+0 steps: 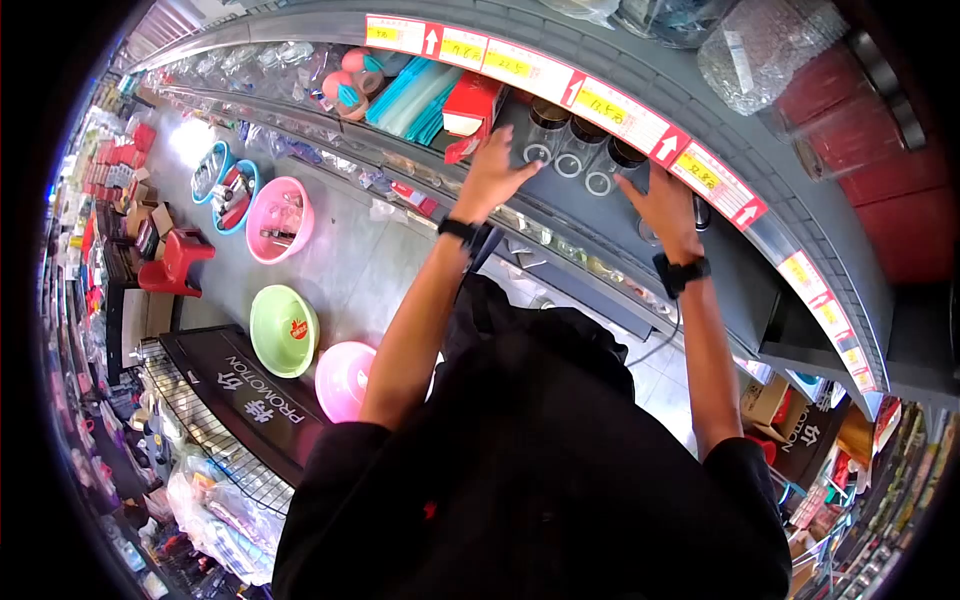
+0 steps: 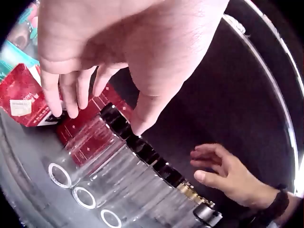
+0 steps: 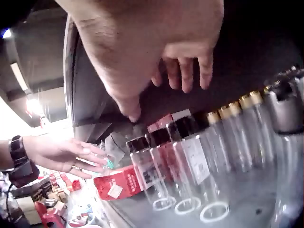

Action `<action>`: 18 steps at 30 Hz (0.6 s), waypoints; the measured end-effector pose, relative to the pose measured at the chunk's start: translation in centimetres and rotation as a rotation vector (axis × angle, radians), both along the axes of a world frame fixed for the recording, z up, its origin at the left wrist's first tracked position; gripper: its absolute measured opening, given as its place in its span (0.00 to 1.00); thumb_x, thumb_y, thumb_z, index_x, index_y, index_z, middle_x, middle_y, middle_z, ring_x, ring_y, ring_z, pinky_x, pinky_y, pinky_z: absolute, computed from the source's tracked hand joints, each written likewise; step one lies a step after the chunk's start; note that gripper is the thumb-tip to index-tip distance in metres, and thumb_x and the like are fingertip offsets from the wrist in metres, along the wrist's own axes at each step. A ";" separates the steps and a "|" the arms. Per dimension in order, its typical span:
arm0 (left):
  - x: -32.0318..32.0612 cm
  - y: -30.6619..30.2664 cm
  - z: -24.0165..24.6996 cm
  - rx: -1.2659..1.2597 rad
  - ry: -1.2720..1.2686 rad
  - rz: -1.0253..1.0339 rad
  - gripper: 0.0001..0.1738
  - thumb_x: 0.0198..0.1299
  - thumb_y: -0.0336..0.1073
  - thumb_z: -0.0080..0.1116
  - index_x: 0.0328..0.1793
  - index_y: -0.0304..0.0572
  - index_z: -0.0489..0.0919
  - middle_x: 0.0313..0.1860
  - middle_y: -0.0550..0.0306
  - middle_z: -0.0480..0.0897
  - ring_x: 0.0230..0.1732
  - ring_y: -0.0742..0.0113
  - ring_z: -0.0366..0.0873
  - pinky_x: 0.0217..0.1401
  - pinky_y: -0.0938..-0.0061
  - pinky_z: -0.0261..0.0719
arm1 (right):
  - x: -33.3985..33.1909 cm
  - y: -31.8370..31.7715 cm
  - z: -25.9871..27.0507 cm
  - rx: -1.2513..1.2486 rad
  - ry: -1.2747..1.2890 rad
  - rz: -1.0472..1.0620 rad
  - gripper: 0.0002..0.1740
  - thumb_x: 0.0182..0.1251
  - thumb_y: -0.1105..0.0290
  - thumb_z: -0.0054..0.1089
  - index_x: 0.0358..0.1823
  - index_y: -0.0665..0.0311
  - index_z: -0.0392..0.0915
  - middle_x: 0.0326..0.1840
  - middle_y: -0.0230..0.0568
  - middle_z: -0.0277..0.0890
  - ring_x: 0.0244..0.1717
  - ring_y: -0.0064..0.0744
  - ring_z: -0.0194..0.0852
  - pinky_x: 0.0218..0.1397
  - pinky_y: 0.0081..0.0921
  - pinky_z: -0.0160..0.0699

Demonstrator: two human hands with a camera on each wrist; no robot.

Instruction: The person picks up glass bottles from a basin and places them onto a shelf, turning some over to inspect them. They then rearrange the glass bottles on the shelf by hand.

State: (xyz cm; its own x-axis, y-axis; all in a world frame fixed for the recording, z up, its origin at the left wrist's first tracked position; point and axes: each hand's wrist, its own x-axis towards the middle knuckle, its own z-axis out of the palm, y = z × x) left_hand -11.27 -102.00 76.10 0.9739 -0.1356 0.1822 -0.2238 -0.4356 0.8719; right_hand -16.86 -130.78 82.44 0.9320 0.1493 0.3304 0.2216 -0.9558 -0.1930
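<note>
Three clear glass bottles with black lids (image 1: 568, 150) stand in a row on the dark shelf (image 1: 735, 260), white rings showing at their bases. My left hand (image 1: 490, 178) holds nothing, its fingers spread beside a red box (image 1: 474, 102) and the leftmost bottle. In the left wrist view its thumb overlaps the black lids (image 2: 137, 142). On the other side of the row, my right hand (image 1: 664, 212) is empty too, with fingers extended. Slim bottles with gold lids (image 3: 242, 133) continue the row in the right wrist view.
A price-label strip (image 1: 600, 100) runs along the shelf edge above my hands. Blue-green packets (image 1: 412, 98) lie left of the red box. Pink (image 1: 280, 220) and green basins (image 1: 284, 330) and a red stool (image 1: 182, 262) stand on the floor.
</note>
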 end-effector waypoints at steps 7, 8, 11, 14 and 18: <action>6.0 -3.8 -3.8 0.118 -0.075 -0.021 0.51 0.43 0.40 0.82 0.71 0.31 0.65 0.63 0.33 0.76 0.67 0.36 0.73 0.70 0.56 0.73 | 6.5 0.1 -1.5 0.178 0.265 0.107 0.57 0.55 0.34 0.74 0.76 0.65 0.64 0.75 0.52 0.68 0.76 0.51 0.64 0.75 0.42 0.64; 6.2 -4.0 -4.1 0.103 -0.068 -0.004 0.50 0.41 0.39 0.83 0.69 0.33 0.65 0.62 0.33 0.76 0.65 0.35 0.73 0.68 0.54 0.75 | 6.9 0.4 -1.6 0.099 0.271 0.066 0.60 0.53 0.35 0.76 0.77 0.65 0.61 0.76 0.53 0.67 0.77 0.51 0.62 0.77 0.42 0.63; 6.1 -4.4 -5.5 0.030 -0.137 0.070 0.45 0.45 0.36 0.81 0.68 0.40 0.65 0.58 0.36 0.78 0.59 0.33 0.78 0.62 0.51 0.79 | 7.0 2.1 -1.0 0.070 0.290 0.073 0.58 0.55 0.42 0.78 0.82 0.54 0.56 0.80 0.54 0.62 0.79 0.54 0.60 0.78 0.45 0.62; 5.4 -4.3 -5.8 -0.063 -0.015 0.029 0.41 0.53 0.33 0.75 0.71 0.42 0.66 0.61 0.40 0.80 0.62 0.38 0.78 0.63 0.54 0.79 | 7.8 1.1 -3.3 -0.004 0.151 0.086 0.50 0.61 0.49 0.75 0.81 0.50 0.59 0.76 0.50 0.68 0.75 0.55 0.66 0.74 0.46 0.67; 4.5 -3.9 -5.1 -0.130 0.014 0.035 0.39 0.56 0.31 0.73 0.73 0.44 0.65 0.62 0.38 0.80 0.63 0.36 0.77 0.64 0.52 0.78 | 7.5 2.8 -3.0 -0.003 0.028 0.080 0.39 0.67 0.54 0.70 0.78 0.51 0.65 0.70 0.49 0.74 0.68 0.54 0.73 0.69 0.45 0.72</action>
State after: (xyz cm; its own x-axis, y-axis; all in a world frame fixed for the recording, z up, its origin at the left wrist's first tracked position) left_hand -6.80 -105.92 71.05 0.9802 -0.0774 0.1825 -0.1979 -0.3259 0.9245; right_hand -9.38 -128.01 79.46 0.9260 0.2244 0.3035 0.2916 -0.9359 -0.1977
